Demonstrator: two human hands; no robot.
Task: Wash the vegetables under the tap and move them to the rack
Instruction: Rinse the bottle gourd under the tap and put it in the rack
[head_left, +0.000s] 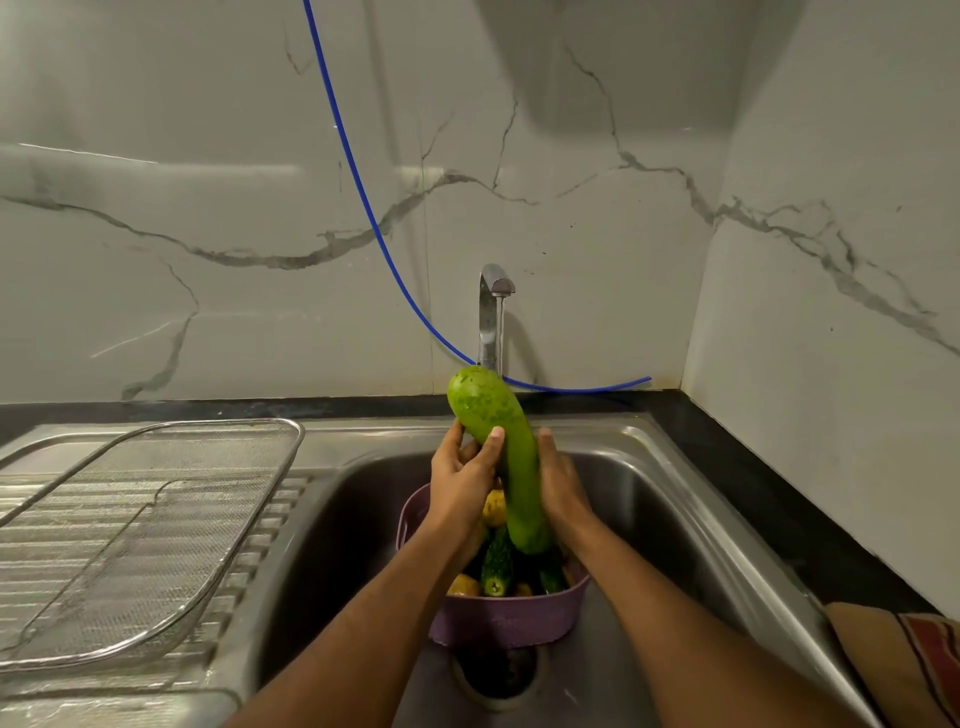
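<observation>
**Holding one long gourd under the running tap**

Gripping: your left hand (464, 475) wraps the upper part of a long green bottle gourd (501, 449), thumb laid across its front and fingers curled behind. Your right hand (560, 480) clasps the same gourd from the other side, a little lower, fingers hidden behind it. The two hands sit close together with only the gourd between them.

Item 1, the gourd: tilted, fat rounded end up and toward the wall, narrow end down over the basket. Its skin is wet and beaded with drops near the top.

Item 2, the tap (492, 317): chrome, rising from the back edge of the sink, with a thin stream of water falling just behind and beside the gourd's top end. You cannot tell whether the stream actually strikes it.

Item 3, a purple basket (506, 618): standing in the steel sink (670, 499), directly below your hands. It holds a dark green ridged bitter gourd (497, 564), yellowish potatoes (494, 506) and other pieces too shadowed to name.

Item 4, the drain (501, 675): in the sink floor, just in front of the basket.

Item 5, a wire mesh rack (156, 519): resting on the ribbed draining board to your left, well apart from the gourd.

Item 6, a blue hose (363, 197): hanging down the marble wall and curving behind the tap.

Item 7, a striped cloth (904, 660): on the dark counter at your right
</observation>
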